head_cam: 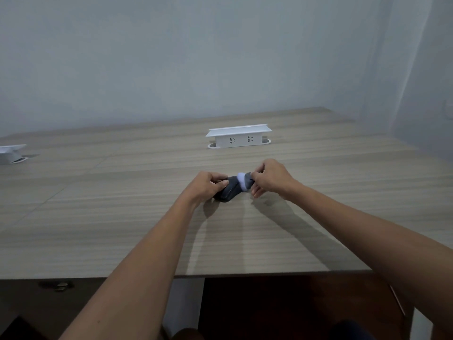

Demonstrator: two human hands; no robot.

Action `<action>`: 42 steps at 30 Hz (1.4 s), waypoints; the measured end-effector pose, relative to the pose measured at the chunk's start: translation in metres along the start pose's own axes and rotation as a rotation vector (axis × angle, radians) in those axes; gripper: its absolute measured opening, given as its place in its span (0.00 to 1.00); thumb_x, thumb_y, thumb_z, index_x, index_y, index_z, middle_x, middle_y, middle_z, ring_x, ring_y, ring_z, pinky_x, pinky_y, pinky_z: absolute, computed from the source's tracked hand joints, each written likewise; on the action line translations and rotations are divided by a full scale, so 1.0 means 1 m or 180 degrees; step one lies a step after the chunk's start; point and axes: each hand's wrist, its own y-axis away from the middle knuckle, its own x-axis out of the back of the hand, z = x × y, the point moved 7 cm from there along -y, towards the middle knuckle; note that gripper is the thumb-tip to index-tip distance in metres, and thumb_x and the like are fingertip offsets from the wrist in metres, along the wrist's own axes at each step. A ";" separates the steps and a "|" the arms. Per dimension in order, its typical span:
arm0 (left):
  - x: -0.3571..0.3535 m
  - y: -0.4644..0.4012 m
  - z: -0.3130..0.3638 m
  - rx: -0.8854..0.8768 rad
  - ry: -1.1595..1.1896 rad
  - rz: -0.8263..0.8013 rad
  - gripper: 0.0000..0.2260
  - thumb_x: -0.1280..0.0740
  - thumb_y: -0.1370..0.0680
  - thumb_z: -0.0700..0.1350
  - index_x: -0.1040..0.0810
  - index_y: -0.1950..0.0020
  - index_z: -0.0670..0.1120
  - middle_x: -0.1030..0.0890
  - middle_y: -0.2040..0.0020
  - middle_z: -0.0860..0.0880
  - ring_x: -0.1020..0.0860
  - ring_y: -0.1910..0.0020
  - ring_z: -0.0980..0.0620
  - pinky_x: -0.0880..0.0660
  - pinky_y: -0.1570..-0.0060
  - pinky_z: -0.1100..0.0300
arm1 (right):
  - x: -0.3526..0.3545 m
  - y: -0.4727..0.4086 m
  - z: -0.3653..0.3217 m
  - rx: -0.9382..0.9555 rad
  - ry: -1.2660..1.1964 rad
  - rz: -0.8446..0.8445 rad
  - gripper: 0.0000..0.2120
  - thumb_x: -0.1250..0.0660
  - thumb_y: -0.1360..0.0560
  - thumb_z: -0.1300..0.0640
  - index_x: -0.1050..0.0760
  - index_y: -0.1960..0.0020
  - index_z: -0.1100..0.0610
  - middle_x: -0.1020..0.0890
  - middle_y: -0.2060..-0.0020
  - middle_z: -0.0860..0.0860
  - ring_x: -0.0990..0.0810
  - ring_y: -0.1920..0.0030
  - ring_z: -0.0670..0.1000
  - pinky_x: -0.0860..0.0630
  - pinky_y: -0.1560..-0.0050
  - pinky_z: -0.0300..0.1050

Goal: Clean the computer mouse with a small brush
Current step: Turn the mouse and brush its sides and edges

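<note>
A dark grey computer mouse [228, 191] lies on the wooden desk [122, 217] in the middle of the view. My left hand [206, 186] grips its left side, thumb and fingers curled round it. My right hand [269, 179] pinches a small brush with a dark handle and white bristles [243, 181]. The bristles touch the far right end of the mouse. Most of the brush handle is hidden inside my fingers.
A white socket box [239, 138] stands on the desk behind the hands. Part of a second white box [11, 153] shows at the far left edge. The desk's front edge [245, 273] runs below my forearms, and a pale wall rises behind.
</note>
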 end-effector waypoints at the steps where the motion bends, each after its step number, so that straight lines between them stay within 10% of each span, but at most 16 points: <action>1: 0.000 0.000 0.000 0.0010 -0.0008 0.0009 0.15 0.32 0.19 0.43 0.20 0.33 0.43 0.19 0.50 0.46 0.22 0.52 0.51 0.26 0.54 0.62 | 0.002 -0.002 0.000 0.0006 0.0056 0.0066 0.14 0.39 0.25 0.68 0.18 0.64 0.71 0.15 0.69 0.65 0.13 0.68 0.60 0.14 0.61 0.48; 20: -0.001 0.001 -0.001 0.0059 0.0066 0.0034 0.14 0.32 0.20 0.43 0.19 0.35 0.42 0.17 0.51 0.45 0.22 0.55 0.48 0.26 0.60 0.61 | 0.005 0.001 -0.005 0.0222 0.0357 0.0239 0.16 0.40 0.22 0.67 0.24 0.67 0.62 0.15 0.68 0.65 0.14 0.68 0.61 0.20 0.71 0.41; 29: -0.005 -0.001 0.001 0.0211 0.0022 0.0205 0.15 0.30 0.21 0.45 0.18 0.36 0.42 0.15 0.43 0.42 0.18 0.41 0.46 0.23 0.39 0.54 | 0.006 0.018 -0.012 0.0308 0.0148 0.0239 0.14 0.38 0.25 0.68 0.24 0.68 0.61 0.16 0.68 0.66 0.18 0.74 0.58 0.20 0.74 0.43; 35: -0.001 -0.002 0.006 0.0389 -0.0038 0.0127 0.11 0.34 0.20 0.45 0.15 0.46 0.41 0.18 0.54 0.42 0.23 0.57 0.47 0.24 0.51 0.55 | 0.003 0.016 -0.015 0.0350 0.0124 0.0156 0.15 0.39 0.23 0.67 0.25 0.67 0.60 0.16 0.66 0.68 0.18 0.74 0.57 0.22 0.74 0.41; 39: 0.004 -0.001 0.003 0.0532 -0.0048 0.0050 0.06 0.34 0.20 0.42 0.18 0.54 0.43 0.18 0.54 0.40 0.22 0.57 0.46 0.21 0.40 0.45 | 0.004 0.003 -0.010 0.0326 0.0025 0.0184 0.12 0.37 0.21 0.65 0.25 0.62 0.61 0.16 0.65 0.67 0.18 0.74 0.55 0.21 0.74 0.42; 42: 0.008 -0.003 0.001 0.0636 0.0128 -0.0084 0.10 0.33 0.21 0.37 0.24 0.40 0.41 0.19 0.50 0.39 0.19 0.57 0.44 0.20 0.43 0.48 | 0.005 -0.008 -0.006 0.0259 -0.0061 0.0200 0.06 0.36 0.19 0.62 0.24 0.53 0.64 0.16 0.65 0.65 0.19 0.73 0.53 0.19 0.72 0.43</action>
